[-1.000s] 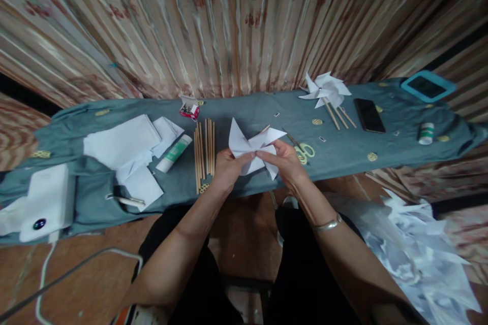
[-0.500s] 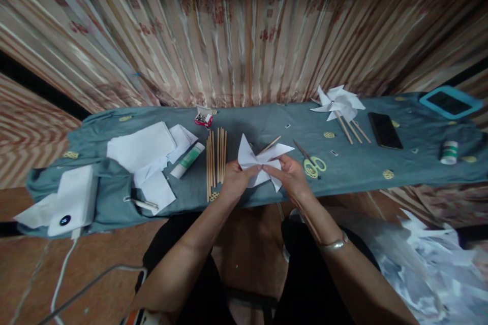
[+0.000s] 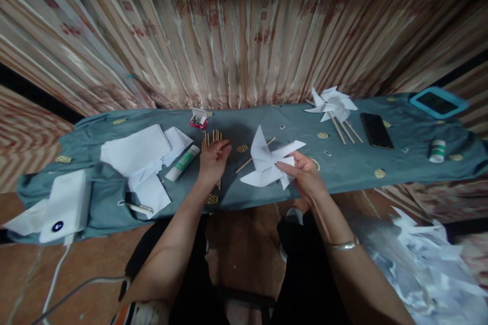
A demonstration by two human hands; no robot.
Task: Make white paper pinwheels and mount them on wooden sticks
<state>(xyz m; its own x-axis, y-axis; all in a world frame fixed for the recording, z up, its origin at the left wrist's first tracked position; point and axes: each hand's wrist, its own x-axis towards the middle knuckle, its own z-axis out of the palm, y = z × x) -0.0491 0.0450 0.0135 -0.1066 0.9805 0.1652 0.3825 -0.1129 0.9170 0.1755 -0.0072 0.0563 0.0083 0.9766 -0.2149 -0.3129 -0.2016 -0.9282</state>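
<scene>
My right hand [image 3: 303, 175] pinches the middle of a white folded paper pinwheel [image 3: 269, 160] just above the blue-grey cloth [image 3: 343, 162]. My left hand [image 3: 212, 162] rests on a row of wooden sticks [image 3: 213, 138], fingers curled over them; whether it grips one I cannot make out. One loose stick [image 3: 247, 161] lies slanted between the two hands, partly under the pinwheel.
Left of the sticks lie a glue tube [image 3: 183, 162], white paper sheets [image 3: 137, 150], a small red box of pins [image 3: 199, 121] and a white device [image 3: 63, 205]. To the right are finished pinwheels [image 3: 331, 104], a phone [image 3: 376, 130], a tablet [image 3: 437, 102] and a tape roll [image 3: 437, 150]. Paper scraps [image 3: 423, 259] lie on the floor.
My left hand let go of the pinwheel and moved left onto the sticks. My right hand alone now holds the pinwheel, shifted a little to the right.
</scene>
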